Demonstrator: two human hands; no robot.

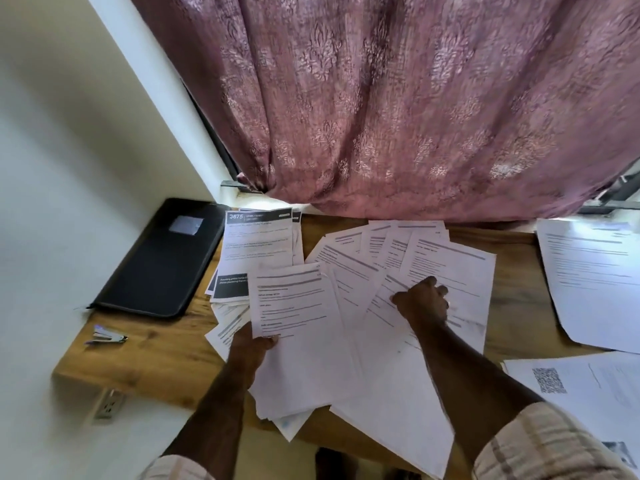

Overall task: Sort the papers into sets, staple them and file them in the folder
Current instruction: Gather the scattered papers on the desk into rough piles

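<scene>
On the wooden counter (162, 355) we find loose printed papers (446, 265) fanned out across the middle, overlapping one another, some hanging past the near edge. Our left hand (254, 342) grips the lower left edge of one sheet (298, 306), thumb on top, with a thick bundle of further pages under it. Our right hand (424, 301) rests on the fan to the right, fingers curled down onto a page; whether it pinches that page or only presses it, we cannot tell. The two hands are well apart. At the back left lies a pile of forms (258, 244) with black header and footer bands, the number 3675 printed on top. Just left of it sits the black folder (162, 258), closed and flat, against the wall. Near the counter's left front corner lies a small stapler (107, 336), apart from everything else. Two more paper piles sit at right: one at the far right (588, 278), one nearer (581, 386) showing a QR code. A pink patterned curtain (398, 98) hangs behind the counter. A wall socket (109, 405) shows below its left edge.
</scene>
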